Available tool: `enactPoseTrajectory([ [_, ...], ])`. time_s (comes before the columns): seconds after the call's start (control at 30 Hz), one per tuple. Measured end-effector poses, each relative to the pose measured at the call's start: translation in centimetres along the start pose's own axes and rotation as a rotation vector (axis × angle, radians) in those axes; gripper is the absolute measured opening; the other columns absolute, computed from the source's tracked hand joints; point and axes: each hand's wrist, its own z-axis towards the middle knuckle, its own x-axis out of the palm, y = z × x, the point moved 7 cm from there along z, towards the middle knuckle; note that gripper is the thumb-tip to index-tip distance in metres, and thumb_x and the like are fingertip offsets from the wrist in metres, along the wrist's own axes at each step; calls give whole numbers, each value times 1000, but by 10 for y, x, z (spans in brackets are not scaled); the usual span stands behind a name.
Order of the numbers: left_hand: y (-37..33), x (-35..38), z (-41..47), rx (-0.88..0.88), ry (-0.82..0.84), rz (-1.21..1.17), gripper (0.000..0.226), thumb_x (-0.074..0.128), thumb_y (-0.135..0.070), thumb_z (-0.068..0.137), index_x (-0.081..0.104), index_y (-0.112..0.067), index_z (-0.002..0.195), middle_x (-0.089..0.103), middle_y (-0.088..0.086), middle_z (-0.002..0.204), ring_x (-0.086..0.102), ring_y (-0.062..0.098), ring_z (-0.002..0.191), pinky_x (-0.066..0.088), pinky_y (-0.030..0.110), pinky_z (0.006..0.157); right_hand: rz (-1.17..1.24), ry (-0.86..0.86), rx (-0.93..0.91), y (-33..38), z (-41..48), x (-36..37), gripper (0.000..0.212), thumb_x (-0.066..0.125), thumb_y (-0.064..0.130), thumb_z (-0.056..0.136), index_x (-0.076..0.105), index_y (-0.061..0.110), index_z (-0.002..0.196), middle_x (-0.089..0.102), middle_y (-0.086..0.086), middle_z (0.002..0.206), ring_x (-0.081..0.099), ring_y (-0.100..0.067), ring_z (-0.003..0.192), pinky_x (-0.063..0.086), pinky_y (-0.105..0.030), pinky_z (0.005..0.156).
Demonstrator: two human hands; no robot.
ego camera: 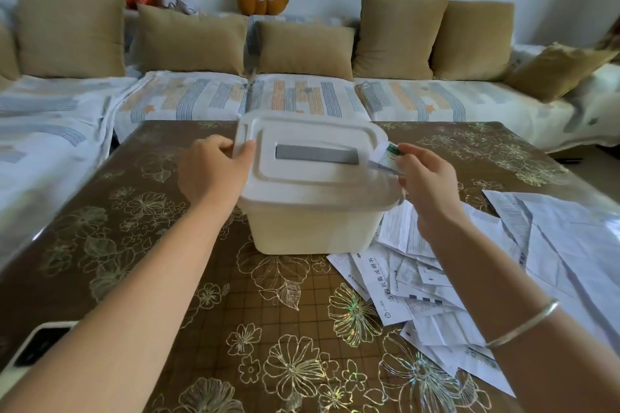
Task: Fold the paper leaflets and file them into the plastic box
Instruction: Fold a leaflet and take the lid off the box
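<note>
Head view: my left fingers point(223, 144) gripped the lid point(315, 177) of the plastic box point(312, 231), my right fingers point(407, 152) pinched one folded leaflet point(385, 155); loose leaflets point(436, 295) covering the bench point(134, 244) meant, I judged, most work was left.

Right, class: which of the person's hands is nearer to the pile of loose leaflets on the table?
Right. The right hand hovers over the far end of the leaflet pile, pinching a folded leaflet; the left hand grips the box lid at its opposite edge.
</note>
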Motion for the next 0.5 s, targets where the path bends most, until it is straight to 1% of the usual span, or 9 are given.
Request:
enactPoseTrajectory([
  [0.07, 0, -4, -2, -151, 39, -237, 23, 60, -39, 93, 57, -20, 81, 58, -8, 78, 57, 15, 77, 41, 23, 54, 94, -8, -14, 10, -4, 2, 31, 49, 10, 90, 68, 17, 114, 68, 2, 99, 60, -13, 85, 50, -30, 78],
  [0.13, 13, -9, -8, -385, 36, -544, 21, 57, -26, 96, 54, -16, 78, 58, -4, 81, 58, 14, 75, 45, 19, 52, 185, -17, -21, 17, -7, 3, 28, 47, 12, 94, 69, 20, 111, 69, 3, 97, 59, -11, 82, 49, -29, 78],
  [0.17, 24, -11, -10, -483, 1, -670, 14, 55, -23, 97, 57, -13, 88, 60, -1, 90, 58, 13, 75, 47, 18, 52, 207, -29, -33, 20, -9, 2, 28, 47, 14, 95, 69, 20, 111, 69, 2, 100, 60, -9, 83, 49, -27, 78],
  [0.2, 36, -13, -13, -572, -46, -762, 14, 52, -21, 98, 57, -10, 103, 60, 2, 101, 59, 14, 80, 50, 19, 59, 207, -39, -51, 21, -11, 2, 27, 48, 18, 95, 69, 20, 113, 68, 2, 107, 61, -8, 88, 49, -27, 82],
  [0.23, 48, -17, -18, -656, -104, -829, 25, 51, -21, 99, 53, -8, 121, 59, 4, 110, 60, 16, 87, 53, 22, 69, 198, -45, -68, 21, -12, 2, 28, 49, 22, 95, 69, 20, 115, 67, 2, 113, 61, -8, 94, 50, -28, 85],
  [0.27, 61, -22, -23, -732, -161, -880, 32, 50, -19, 99, 48, -8, 129, 58, 5, 113, 60, 19, 92, 55, 26, 77, 178, -43, -80, 20, -14, 3, 28, 50, 23, 96, 68, 21, 116, 66, 2, 115, 61, -9, 97, 49, -29, 87],
  [0.33, 82, -24, -32, -883, -193, -1043, 32, 46, -13, 99, 47, -12, 132, 57, 8, 115, 59, 23, 98, 56, 30, 78, 95, -36, -100, 17, -18, 8, 27, 52, 17, 95, 68, 24, 116, 67, 3, 113, 60, -10, 93, 50, -31, 86],
  [0.4, 93, -24, -42, -975, -212, -1224, 30, 41, -16, 101, 48, -13, 130, 59, 9, 119, 60, 23, 103, 56, 29, 75, -12, -1, -123, 14, -22, 16, 35, 52, 5, 92, 67, 26, 116, 67, 2, 112, 58, -10, 84, 51, -31, 79],
  [0.5, 107, -22, -54, -1012, -287, -1267, 26, 38, -12, 101, 48, -9, 125, 61, 10, 111, 63, 21, 100, 57, 32, 87, -140, 79, -157, 9, -29, 34, 46, 57, -1, 90, 59, 29, 125, 62, 4, 110, 61, -11, 87, 56, -29, 71],
])
